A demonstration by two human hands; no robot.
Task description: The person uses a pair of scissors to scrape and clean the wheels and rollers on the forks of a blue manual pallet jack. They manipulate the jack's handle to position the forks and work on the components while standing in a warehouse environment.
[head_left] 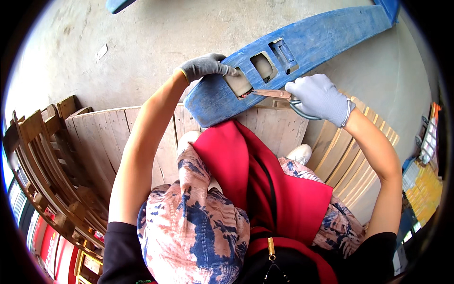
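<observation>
A long, scuffed blue board point(321, 40) with several rectangular cutouts slants from my lap up to the far right. My left hand point(204, 67), in a grey glove, grips its far edge, with a finger or thumb reaching over the nearest cutout point(239, 84). In my gloved right hand point(321, 97) is a pair of scissors point(276, 94) with rusty blades and dark green handles. Their tips point left, at the corner of that cutout, where a small dark and reddish bit point(246, 93) shows. Whether the blades touch it, I cannot tell.
A red apron point(298, 203) covers my lap. Wooden planks point(101, 137) lie below the board, and slatted wood point(352, 146) is at right. Stacked pallets point(52, 156) stand at left. A blue piece point(118, 4) sits at the top edge, on the concrete floor point(156, 35).
</observation>
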